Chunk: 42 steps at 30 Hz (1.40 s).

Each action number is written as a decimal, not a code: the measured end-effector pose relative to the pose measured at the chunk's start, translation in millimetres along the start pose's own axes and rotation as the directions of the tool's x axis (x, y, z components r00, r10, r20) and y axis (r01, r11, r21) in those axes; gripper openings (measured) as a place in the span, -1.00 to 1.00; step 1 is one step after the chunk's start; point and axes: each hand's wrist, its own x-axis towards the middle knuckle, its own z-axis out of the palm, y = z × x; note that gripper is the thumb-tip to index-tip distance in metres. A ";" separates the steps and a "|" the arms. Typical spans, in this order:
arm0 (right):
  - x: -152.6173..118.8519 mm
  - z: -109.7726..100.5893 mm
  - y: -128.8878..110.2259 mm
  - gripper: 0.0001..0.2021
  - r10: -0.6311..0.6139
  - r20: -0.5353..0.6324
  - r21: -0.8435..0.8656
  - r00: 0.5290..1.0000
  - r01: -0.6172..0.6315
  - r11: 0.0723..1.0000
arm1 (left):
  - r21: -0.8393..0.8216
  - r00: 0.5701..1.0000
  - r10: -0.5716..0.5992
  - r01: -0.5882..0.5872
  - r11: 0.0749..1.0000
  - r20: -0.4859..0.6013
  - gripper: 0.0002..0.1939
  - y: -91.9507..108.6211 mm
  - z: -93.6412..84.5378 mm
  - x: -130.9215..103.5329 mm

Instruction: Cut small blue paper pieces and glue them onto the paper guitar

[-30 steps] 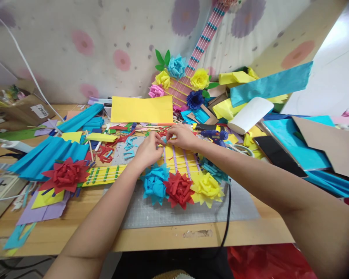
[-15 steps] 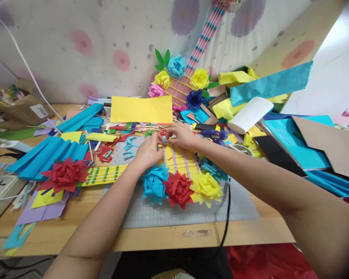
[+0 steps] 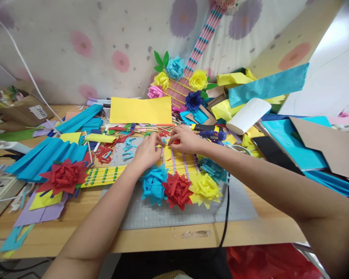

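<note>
A yellow paper guitar [image 3: 178, 161] with purple strips and pale strings lies on the grey cutting mat [image 3: 151, 219]. Blue, red [image 3: 178, 190] and yellow [image 3: 206, 186] paper flowers line its near edge, and another red flower [image 3: 64, 176] sits at the neck's left end. My left hand [image 3: 149, 150] rests at the guitar body's upper left, fingers bent together near a small blue piece. Just right of it, my right hand [image 3: 184, 139] is over the body's far edge, thumb and fingers pinched. What either hand's fingertips hold is too small to make out.
A blue glue gun [image 3: 213, 135] and a dark phone [image 3: 276, 155] lie right of the hands. Behind stand a yellow sheet [image 3: 140, 110] and a pink flowered guitar [image 3: 182, 87]. Paper scraps cover the left; a black cable [image 3: 227, 217] hangs over the front edge.
My right hand has shifted slightly right, its fingers curling more, and a bit of red now shows beneath them. My left hand has barely moved.
</note>
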 end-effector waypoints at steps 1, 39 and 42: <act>0.6 0.2 -0.6 -0.83 -0.007 0.000 -0.017 1.000 0.007 1.000 | 0.002 1.000 -0.003 0.003 1.000 -0.002 -0.72 0.4 -0.4 -0.1; -26.3 -44.3 16.2 -0.82 0.048 -0.269 -0.042 0.962 -0.061 0.997 | 0.033 0.969 -0.176 0.185 0.982 -0.174 -0.83 -16.1 -26.2 6.8; -49.9 -63.4 27.8 -0.82 0.165 -0.470 0.061 0.867 -0.154 0.986 | -0.003 0.978 -0.151 0.152 0.988 -0.142 -0.84 -25.9 -35.9 8.0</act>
